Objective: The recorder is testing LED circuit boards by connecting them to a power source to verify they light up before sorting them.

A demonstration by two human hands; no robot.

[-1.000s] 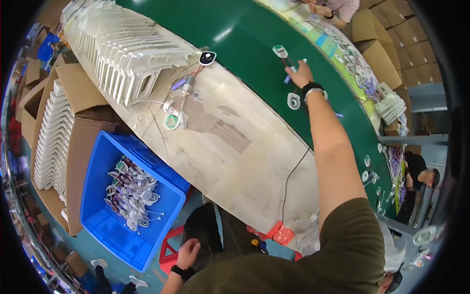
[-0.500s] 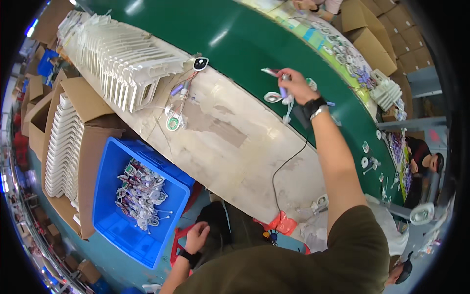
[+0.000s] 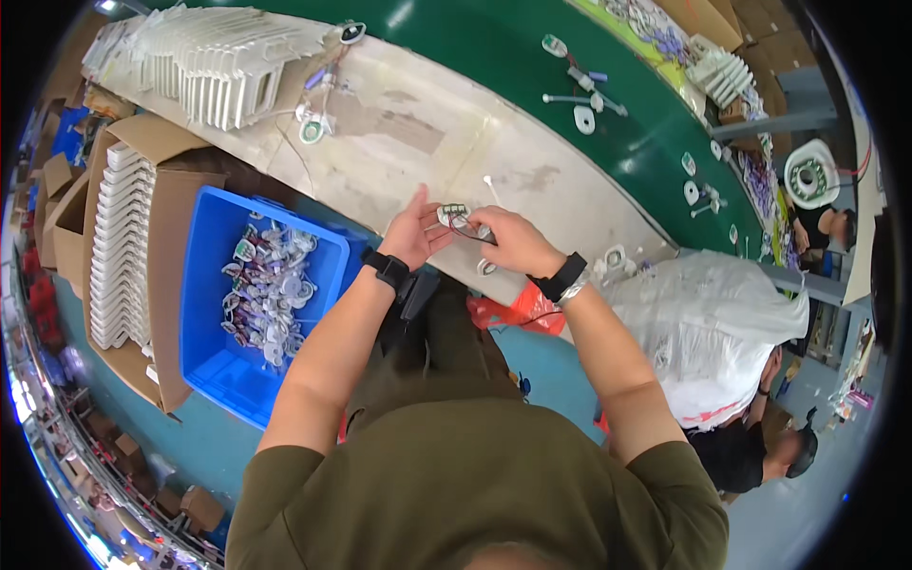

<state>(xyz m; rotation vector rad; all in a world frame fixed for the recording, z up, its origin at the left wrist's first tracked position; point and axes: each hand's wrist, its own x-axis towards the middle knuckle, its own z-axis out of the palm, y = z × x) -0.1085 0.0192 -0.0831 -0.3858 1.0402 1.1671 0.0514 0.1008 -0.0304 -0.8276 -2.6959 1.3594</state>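
Note:
Over the near edge of the worktop, my two hands meet at a small white electronic assembly with a green circuit board (image 3: 454, 214) and dark wires. My left hand (image 3: 410, 233) is palm up, with its thumb raised and fingers stretched out beside and partly behind the board. From the other side, my right hand (image 3: 518, 243) pinches the assembly by its wired end; its fingertips are partly hidden. A thin white stem (image 3: 492, 188) shows just beyond my right hand. Another wired assembly with a green ring (image 3: 312, 130) lies farther left on the worktop.
White plastic frames (image 3: 228, 81) stand in a row at the far left. A blue bin (image 3: 214, 375) of similar assemblies and a carton (image 3: 161, 380) of white parts stand left. More assemblies lie on the green belt (image 3: 494, 62). A plastic-wrapped bundle (image 3: 703, 323) sits right.
My right hand has come back from the green belt toward me, bringing an assembly. My left hand has risen from beside my lap to meet it. The view has shifted too.

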